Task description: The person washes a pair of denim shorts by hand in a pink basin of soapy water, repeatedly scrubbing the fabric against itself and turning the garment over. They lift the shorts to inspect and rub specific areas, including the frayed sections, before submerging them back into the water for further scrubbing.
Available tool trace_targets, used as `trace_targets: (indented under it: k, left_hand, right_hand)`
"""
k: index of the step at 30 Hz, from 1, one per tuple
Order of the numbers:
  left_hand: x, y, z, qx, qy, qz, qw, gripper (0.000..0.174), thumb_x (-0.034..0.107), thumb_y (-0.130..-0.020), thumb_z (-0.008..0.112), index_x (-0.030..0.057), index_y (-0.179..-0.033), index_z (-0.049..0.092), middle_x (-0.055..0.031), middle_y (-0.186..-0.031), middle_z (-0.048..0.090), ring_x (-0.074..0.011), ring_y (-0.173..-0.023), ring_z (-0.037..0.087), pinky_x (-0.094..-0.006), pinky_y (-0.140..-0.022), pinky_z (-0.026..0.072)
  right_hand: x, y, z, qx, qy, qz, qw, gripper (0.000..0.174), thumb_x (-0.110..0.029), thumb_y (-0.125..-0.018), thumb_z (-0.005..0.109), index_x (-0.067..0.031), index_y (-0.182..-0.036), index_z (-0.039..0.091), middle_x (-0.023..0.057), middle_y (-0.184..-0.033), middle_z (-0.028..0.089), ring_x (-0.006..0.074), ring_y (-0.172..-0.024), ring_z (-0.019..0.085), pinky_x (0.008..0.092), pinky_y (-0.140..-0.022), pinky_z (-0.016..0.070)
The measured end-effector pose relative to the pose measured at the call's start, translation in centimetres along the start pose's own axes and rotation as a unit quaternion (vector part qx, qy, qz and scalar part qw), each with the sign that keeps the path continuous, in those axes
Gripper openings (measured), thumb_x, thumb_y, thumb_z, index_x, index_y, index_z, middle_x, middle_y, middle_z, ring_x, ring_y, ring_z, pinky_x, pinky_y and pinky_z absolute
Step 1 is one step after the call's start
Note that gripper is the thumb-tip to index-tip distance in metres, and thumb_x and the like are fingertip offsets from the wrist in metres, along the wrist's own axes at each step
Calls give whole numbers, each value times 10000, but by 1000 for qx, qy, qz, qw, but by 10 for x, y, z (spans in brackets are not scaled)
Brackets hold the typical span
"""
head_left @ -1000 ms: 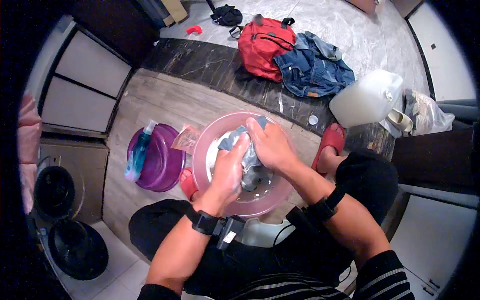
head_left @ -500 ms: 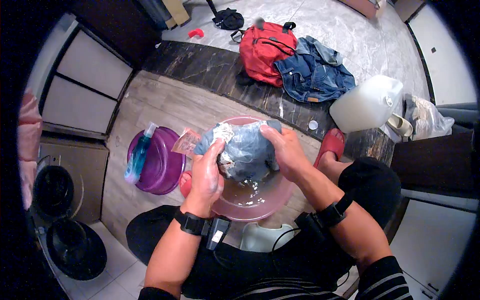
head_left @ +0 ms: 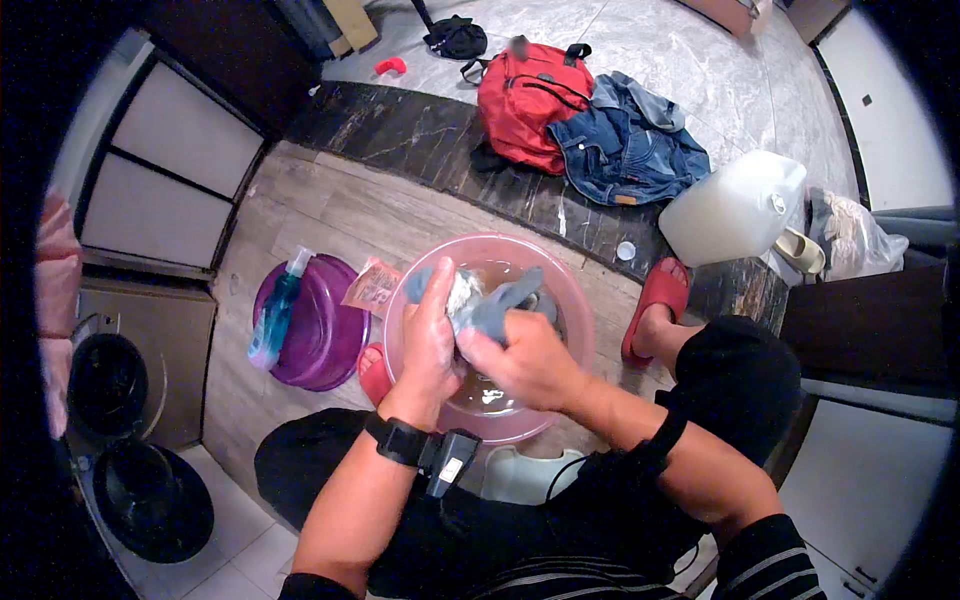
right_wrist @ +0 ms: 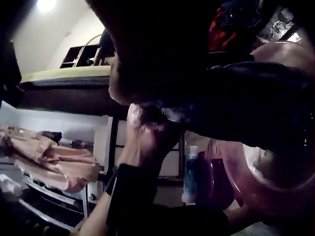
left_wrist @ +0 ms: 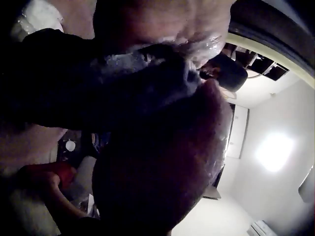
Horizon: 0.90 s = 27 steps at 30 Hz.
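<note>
**Both hands on wet cloth over pink basin, looks like a scrubbing step**

Clock is centred on the pink basin in the head view, 12 pointing away from the person.

Right hand (head_left: 530,365): fingers curled tight, grey-blue cloth (head_left: 492,316) bunched in the grip. Left hand (head_left: 430,335): also has hold of the cloth, thumb side up; most of its fingers are hidden behind the hand, so exact finger closure can't be told. Both wrist views are very dark.

Cloth sits bunched between the hands, inside the rim of the pink basin (head_left: 580,320). White patch on it: suds or fabric, can't tell. Cloudy water (head_left: 500,398) shows at 6; can't tell if the cloth touches it.

My read: step in hand is rubbing cloth on cloth. Next move calls for a firm hold on both sides, since wet fabric will likely slip, and staying inside the rim for drips.

Outward: packet (head_left: 373,286) at 10, purple basin (head_left: 328,335) at 9 with bottle (head_left: 276,318) lying across it, red backpack (head_left: 530,110) at 12, white jug (head_left: 735,212) at 2.
</note>
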<state>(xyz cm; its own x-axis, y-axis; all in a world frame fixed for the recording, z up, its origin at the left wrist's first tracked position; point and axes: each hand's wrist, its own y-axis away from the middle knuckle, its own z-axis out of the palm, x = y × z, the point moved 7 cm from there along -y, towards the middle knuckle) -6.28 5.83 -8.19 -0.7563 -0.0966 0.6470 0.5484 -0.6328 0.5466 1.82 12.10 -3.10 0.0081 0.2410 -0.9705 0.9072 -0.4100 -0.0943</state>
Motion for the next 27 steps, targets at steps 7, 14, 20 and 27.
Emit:
trace_targets:
  k: [7, 14, 20, 27]
  left_hand:
    - [-12, 12, 20, 74, 16, -8, 997, 271, 315, -927, 523, 52, -930, 588, -20, -817, 608, -125, -675, 601, -276, -617, 498]
    - [1, -3, -2, 87, -160, 38, 982, 249, 299, -933, 517, 79, -868, 612, 13, -780, 581, -63, -678, 530, -246, -554, 425]
    - [-5, 1, 8, 75, -122, 48, 989, 295, 308, -934, 514, 83, -755, 581, 17, -642, 525, -67, -560, 481, -264, -486, 397]
    - [-7, 17, 19, 114, -174, 50, 977, 334, 314, -945, 495, 75, -721, 565, 13, -637, 525, -84, -527, 481, -287, -470, 410]
  right_hand:
    - [5, -27, -8, 40, 292, -14, 956, 453, -308, -903, 449, 40, -660, 608, 251, -604, 565, 430, -577, 587, 506, -520, 485]
    - [10, -24, -7, 19, 269, 94, 958, 464, -326, -942, 369, 48, -799, 604, 280, -703, 592, 436, -648, 607, 512, -574, 495]
    - [14, -24, -8, 21, 303, 29, 952, 342, -278, -928, 409, 14, -864, 576, 247, -657, 591, 391, -608, 617, 493, -514, 493]
    - [26, -30, -21, 52, 178, 129, 974, 446, -307, -933, 397, 53, -773, 605, 278, -700, 596, 420, -607, 611, 505, -546, 492]
